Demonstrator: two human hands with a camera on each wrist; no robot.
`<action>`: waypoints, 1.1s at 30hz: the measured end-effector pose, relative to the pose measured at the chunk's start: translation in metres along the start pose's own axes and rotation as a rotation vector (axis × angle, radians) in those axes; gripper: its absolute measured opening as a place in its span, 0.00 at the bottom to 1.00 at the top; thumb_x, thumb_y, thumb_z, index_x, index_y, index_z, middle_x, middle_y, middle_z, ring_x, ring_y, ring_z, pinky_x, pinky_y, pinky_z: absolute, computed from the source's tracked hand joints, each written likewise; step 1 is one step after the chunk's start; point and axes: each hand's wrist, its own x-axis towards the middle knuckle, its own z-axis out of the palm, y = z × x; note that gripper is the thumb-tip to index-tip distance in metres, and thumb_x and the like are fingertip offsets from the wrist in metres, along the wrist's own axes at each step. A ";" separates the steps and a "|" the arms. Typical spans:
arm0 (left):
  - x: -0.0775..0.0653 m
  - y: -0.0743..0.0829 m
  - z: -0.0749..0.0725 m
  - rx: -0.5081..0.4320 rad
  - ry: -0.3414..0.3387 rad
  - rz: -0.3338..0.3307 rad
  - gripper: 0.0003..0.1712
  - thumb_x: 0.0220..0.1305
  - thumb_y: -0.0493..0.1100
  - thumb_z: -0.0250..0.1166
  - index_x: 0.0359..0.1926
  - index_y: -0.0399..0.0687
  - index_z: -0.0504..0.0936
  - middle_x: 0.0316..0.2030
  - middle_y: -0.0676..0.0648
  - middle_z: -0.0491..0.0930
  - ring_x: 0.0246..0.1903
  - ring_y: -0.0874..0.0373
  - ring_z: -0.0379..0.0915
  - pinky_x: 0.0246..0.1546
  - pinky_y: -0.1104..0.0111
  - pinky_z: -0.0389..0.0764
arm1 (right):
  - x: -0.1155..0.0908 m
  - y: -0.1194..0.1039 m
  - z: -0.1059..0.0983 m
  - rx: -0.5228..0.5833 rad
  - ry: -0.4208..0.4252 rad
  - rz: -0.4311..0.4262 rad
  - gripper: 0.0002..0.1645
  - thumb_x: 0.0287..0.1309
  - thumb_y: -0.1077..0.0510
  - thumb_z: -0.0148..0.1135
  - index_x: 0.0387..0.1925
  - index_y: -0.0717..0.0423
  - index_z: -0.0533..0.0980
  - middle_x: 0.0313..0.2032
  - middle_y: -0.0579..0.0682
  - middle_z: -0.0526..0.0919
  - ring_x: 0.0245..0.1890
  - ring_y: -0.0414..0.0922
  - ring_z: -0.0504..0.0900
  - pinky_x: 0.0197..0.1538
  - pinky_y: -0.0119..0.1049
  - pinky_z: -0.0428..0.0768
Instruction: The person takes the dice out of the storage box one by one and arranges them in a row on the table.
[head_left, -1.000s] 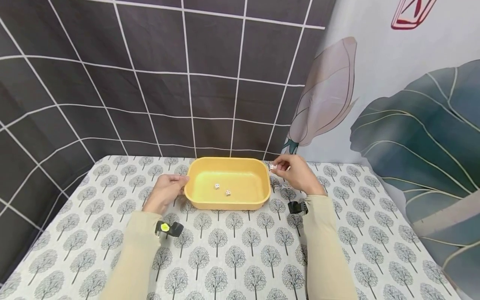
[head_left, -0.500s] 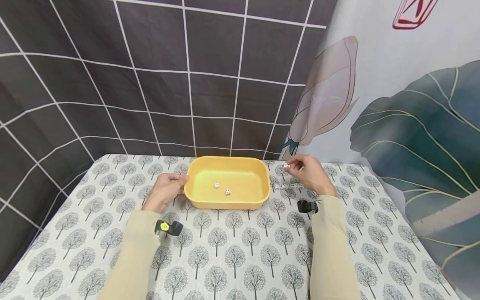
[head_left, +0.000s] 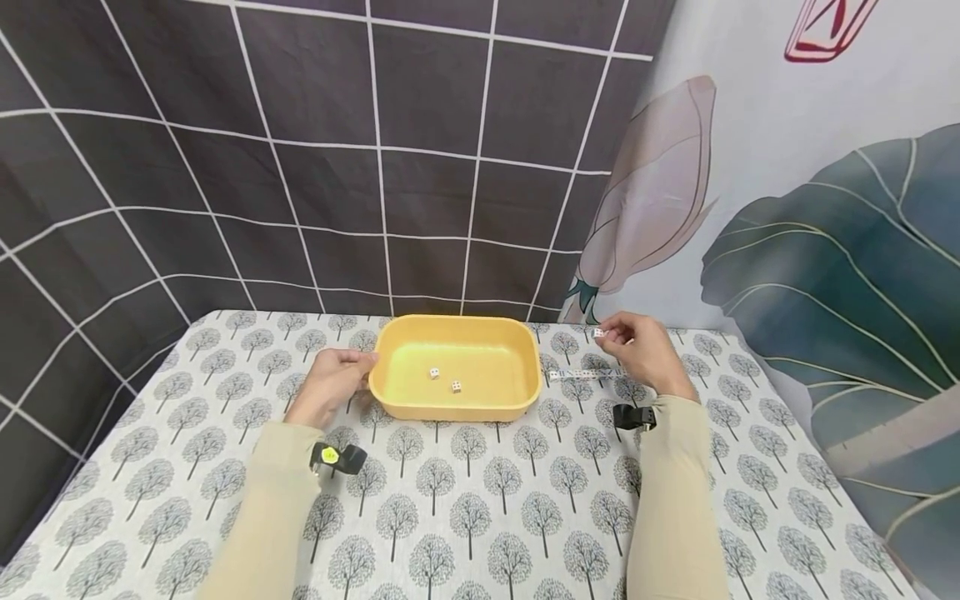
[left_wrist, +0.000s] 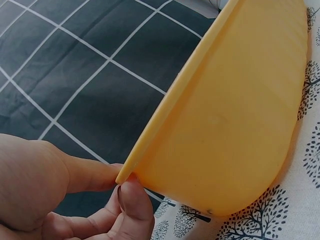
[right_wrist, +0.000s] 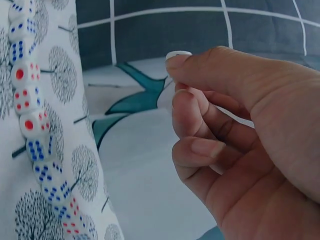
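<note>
A yellow plastic basin stands near the back of the table, with two white dice lying on its floor. My left hand pinches the basin's left rim between thumb and fingers, as the left wrist view shows up close. To the right of the basin, above the cloth, my right hand pinches a single white die at its fingertips. Just below that hand runs a row of dice, set side by side on the cloth. In the right wrist view the held die is mostly hidden by the fingers.
The table carries a white cloth printed with grey trees. Behind it hangs a dark curtain with white grid lines. A pale curtain with flower and leaf prints borders the right side.
My right hand has moved right with the die, away from the basin's right rim and along the row of dice, more of which now shows. The left hand keeps its hold on the rim.
</note>
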 end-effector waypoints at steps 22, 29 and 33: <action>-0.001 -0.001 0.001 0.008 -0.001 0.005 0.23 0.77 0.46 0.57 0.62 0.32 0.74 0.49 0.40 0.83 0.39 0.59 0.81 0.58 0.59 0.81 | -0.014 0.048 -0.012 -0.070 0.103 0.064 0.16 0.65 0.60 0.66 0.52 0.63 0.81 0.36 0.57 0.85 0.34 0.45 0.80 0.39 0.34 0.78; 0.000 -0.001 0.001 0.021 0.009 0.010 0.24 0.77 0.46 0.57 0.62 0.31 0.74 0.50 0.37 0.83 0.39 0.58 0.82 0.55 0.63 0.83 | -0.018 0.061 -0.011 -0.089 0.111 0.141 0.15 0.66 0.59 0.65 0.50 0.63 0.81 0.37 0.58 0.85 0.34 0.46 0.79 0.40 0.37 0.76; 0.001 -0.001 0.001 0.023 0.011 0.016 0.24 0.77 0.46 0.57 0.62 0.31 0.74 0.51 0.37 0.83 0.40 0.58 0.82 0.53 0.65 0.83 | -0.019 0.068 -0.011 -0.084 0.096 0.193 0.16 0.65 0.57 0.66 0.50 0.64 0.80 0.39 0.61 0.85 0.35 0.48 0.80 0.40 0.37 0.76</action>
